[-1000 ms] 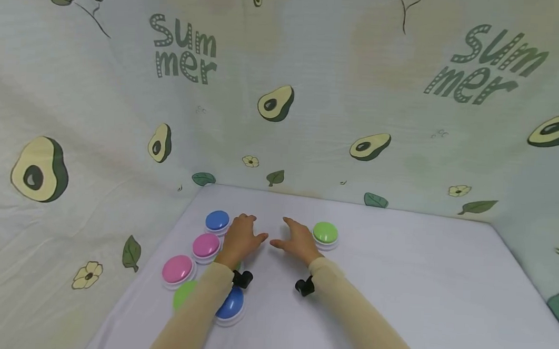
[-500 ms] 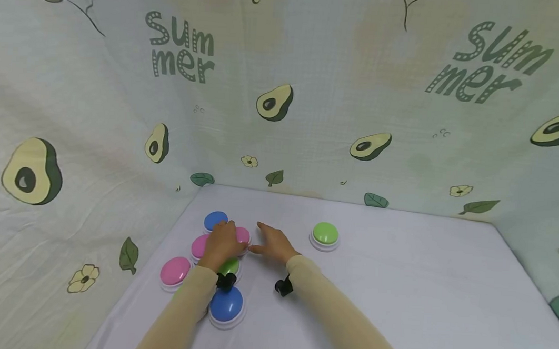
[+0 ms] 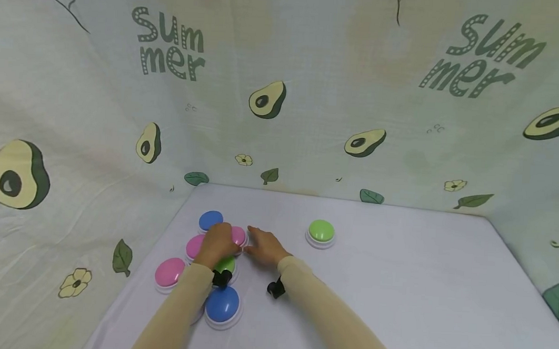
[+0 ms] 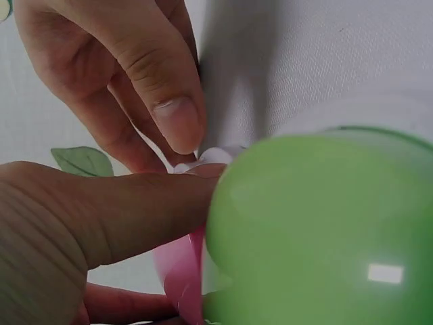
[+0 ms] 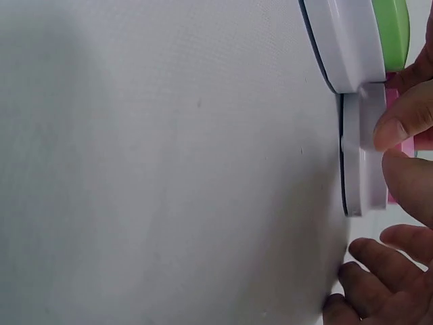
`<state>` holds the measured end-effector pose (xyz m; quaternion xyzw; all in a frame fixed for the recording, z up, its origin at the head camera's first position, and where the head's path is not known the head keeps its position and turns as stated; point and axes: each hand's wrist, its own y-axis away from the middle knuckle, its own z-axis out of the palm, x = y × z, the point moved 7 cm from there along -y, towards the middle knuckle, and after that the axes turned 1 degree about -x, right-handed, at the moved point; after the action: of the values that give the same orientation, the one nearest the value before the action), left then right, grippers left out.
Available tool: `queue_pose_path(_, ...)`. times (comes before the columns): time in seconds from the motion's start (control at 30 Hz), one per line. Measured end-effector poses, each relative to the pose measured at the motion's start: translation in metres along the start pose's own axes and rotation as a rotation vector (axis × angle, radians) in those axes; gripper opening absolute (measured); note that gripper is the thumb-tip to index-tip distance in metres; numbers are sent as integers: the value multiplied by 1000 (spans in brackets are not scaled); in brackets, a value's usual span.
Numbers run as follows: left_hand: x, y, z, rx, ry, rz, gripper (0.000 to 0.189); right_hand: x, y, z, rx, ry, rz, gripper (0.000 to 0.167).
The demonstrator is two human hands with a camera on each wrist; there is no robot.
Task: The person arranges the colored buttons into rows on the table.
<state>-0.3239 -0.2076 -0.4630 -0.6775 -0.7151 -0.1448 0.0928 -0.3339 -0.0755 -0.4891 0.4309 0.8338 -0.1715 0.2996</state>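
In the head view a pink push button on a white round base stands at the right edge of a cluster. My left hand curls over its left side, thumb at the near rim. The left wrist view shows that thumb against the pink dome, partly hidden behind a green button. On the other side is my right hand. Its thumb tip meets the white base in the right wrist view, while its fingers spread loosely beyond the base.
Around my left hand stand a blue button at the back, two pink ones at left and another blue one in front. My left sleeve covers part of the group. A lone green button sits right of my right hand.
Both hands have moved left, from bare table to the pink button. My left hand has come over its left side; the right has closed in from the right. The head view has shifted slightly.
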Motion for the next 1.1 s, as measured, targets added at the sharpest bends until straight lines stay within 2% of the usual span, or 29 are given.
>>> queue_pose_path(0.2,0,-1,-1,15,29,40,64,0,1,0,44,-3,-13,67)
queue_pose_path(0.5,-1,5,-1,34,209,24,59,4,4,-8,139,-5,-22,54)
queue_pose_path(0.67,-1,7,0,51,263,19,59,4,6,-15,174,-6,-38,49)
queue_pose_path(0.9,3,6,5,49,289,16,63,14,10,-19,186,-59,-4,51)
queue_pose_path(1.1,11,5,7,39,313,3,64,20,13,-24,204,-90,-25,52)
